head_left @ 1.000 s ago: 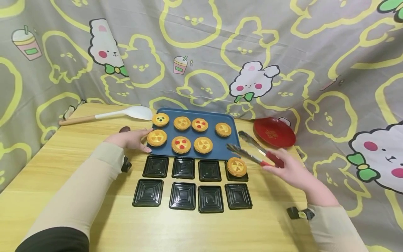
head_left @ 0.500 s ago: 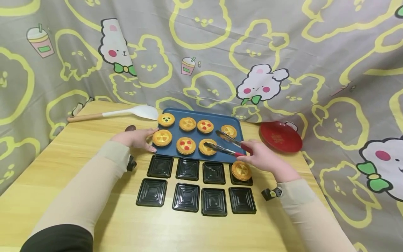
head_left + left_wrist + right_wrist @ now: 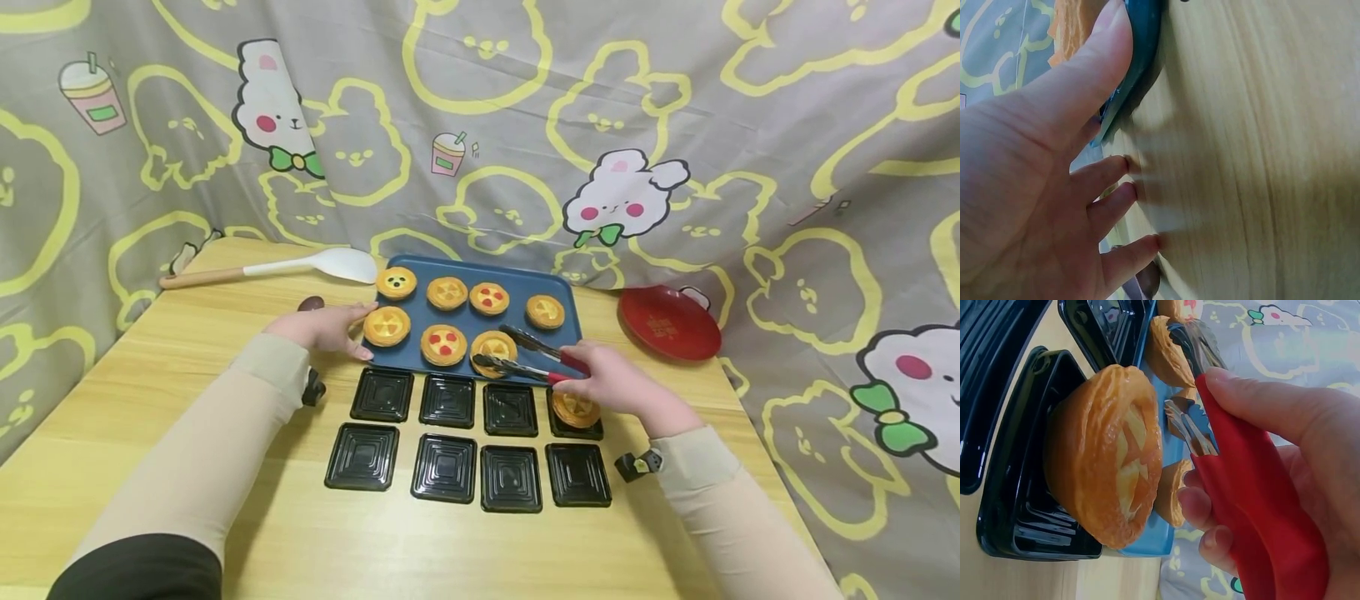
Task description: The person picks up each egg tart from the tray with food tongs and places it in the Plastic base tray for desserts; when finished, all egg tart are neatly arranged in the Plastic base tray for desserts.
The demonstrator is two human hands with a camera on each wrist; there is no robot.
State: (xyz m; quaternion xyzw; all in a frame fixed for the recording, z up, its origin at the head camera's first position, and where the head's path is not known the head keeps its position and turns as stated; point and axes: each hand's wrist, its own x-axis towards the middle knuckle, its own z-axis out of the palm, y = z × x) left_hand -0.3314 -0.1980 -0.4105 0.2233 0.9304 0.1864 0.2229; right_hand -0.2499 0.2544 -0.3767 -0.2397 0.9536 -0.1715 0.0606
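My right hand [image 3: 611,379] grips red-handled metal tongs [image 3: 536,343]. Their spread tips are at the front-right egg tart [image 3: 491,343] on the blue baking tray [image 3: 555,333]; one lies by its far side, the other over its near edge. Whether they touch it I cannot tell. My left hand [image 3: 324,329] is at the tray's left edge, the thumb [image 3: 1100,47] against the rim and the other fingers spread low by the table. Several more tarts sit on the tray, some with red or dark toppings. Another tart [image 3: 1107,456] rests in a black plastic base [image 3: 1029,506] below my right hand.
Two rows of square black plastic bases [image 3: 442,468] lie in front of the tray. A white spatula [image 3: 341,264] with a wooden handle lies at the back left, a red plate [image 3: 671,323] at the back right. A patterned curtain [image 3: 480,100] hangs behind the table.
My right hand has moved left with the tongs, from beside the tray to over it, then slightly nearer me onto the front-right tart. My left hand has stayed at the tray's edge.
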